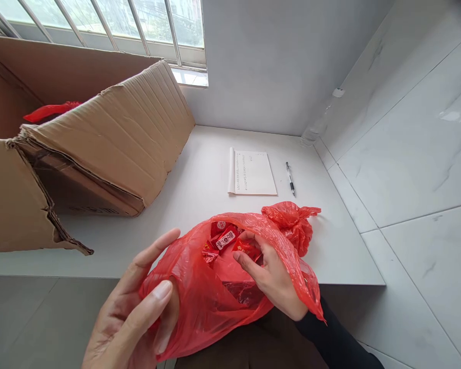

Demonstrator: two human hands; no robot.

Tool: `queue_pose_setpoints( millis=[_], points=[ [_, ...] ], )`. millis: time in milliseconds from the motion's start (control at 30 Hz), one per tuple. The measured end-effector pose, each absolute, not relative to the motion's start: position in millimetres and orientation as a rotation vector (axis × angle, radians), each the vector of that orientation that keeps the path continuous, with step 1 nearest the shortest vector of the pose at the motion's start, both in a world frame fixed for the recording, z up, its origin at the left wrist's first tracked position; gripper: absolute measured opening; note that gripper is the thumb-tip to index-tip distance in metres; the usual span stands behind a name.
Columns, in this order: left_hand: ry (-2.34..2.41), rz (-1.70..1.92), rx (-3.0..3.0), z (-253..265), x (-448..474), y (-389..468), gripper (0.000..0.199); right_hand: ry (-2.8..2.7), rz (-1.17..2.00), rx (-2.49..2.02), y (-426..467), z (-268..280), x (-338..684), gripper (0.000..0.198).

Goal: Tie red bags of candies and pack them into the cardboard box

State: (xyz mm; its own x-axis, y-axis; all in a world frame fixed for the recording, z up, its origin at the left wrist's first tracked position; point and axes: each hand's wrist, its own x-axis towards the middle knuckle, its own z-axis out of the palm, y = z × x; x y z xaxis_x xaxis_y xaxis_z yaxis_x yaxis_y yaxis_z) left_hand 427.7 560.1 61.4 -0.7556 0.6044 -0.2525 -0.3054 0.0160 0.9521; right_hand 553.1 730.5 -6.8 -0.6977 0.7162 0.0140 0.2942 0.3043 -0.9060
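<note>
The carrier bag [203, 294] against my left hand [132, 310] is thin, crinkled plastic film, glossy and half see-through; the knotted bag [290, 223] right of centre looks the same. Under my right fingers [249, 264], the wrapped sweets [226, 239] have shiny printed wrappers, foil or plastic, I can't tell which. My sleeve [328, 338], lower right, is matt black cloth. The tabletop [200, 169] is smooth with a soft sheen. At upper left, the box [130, 123] is matt corrugated cardboard, rough along its torn edges. The notepad [257, 177] at centre is matt paper. The bottle [317, 125], upper right, is clear, shiny plastic; the wall tiles [418, 128] beyond look smooth and polished.
</note>
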Motion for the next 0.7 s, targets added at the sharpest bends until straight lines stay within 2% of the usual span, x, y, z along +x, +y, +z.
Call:
queue_pose_setpoints(
  millis=[133, 300, 500, 700],
  points=[
    [1.645, 1.81, 0.322, 61, 429, 559, 0.06, -2.125, 1.622, -0.947, 728, 3, 555, 0.035],
    [1.649, 1.801, 0.301, 59, 427, 556, 0.063, -2.127, 1.621, -0.943, 723, 2, 558, 0.028],
    [1.702, 1.821, 0.324, 56, 428, 557, 0.067, -2.299, 1.446, -0.907, 722, 3, 555, 0.029],
    [1.752, 1.758, 0.082, 78, 437, 566, 0.071, -2.927, 0.913, -0.983, 716, 21, 538, 0.029]
  ],
)
